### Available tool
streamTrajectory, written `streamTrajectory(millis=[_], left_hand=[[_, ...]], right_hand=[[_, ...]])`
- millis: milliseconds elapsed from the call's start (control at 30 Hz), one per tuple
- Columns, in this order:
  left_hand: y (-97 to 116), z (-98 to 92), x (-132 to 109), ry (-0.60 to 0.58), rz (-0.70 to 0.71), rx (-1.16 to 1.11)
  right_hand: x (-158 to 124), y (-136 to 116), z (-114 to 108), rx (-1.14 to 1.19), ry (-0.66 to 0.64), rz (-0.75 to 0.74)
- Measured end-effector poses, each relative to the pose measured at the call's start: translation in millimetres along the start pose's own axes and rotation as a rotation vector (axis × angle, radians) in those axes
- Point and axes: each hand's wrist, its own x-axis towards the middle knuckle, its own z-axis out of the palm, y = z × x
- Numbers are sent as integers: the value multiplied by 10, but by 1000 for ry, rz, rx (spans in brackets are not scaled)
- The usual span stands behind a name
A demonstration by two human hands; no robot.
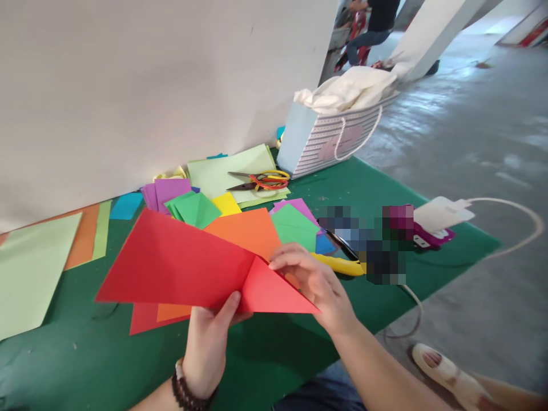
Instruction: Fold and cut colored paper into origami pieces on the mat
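A folded sheet of red paper is held up above the table, with a crease and a smaller triangular flap at its right. My left hand grips its lower edge, thumb in front and fingers mostly hidden behind. At the right flap, my right hand has its curled fingers on the upper edge; part of its grip is hidden by the paper. Beneath lie an orange sheet and another red sheet. Folded green pieces and a second green piece rest just beyond.
Two pairs of scissors lie on pale green sheets. A striped paper bag stands at the back against the wall. To the right are a phone, partly blurred, and a white charger with a cable. A person is in the background.
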Motion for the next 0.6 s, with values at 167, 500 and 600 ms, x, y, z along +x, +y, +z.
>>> streamTrajectory(millis=[167, 500, 600], left_hand=[[9, -22, 63, 31, 52, -72], [96, 10, 89, 65, 23, -211], [106, -19, 131, 88, 90, -249]], right_hand=[[-22, -211, -206, -205, -194, 177], [-49, -44, -327, -288, -293, 93], [-96, -83, -300, -201, -412, 147]])
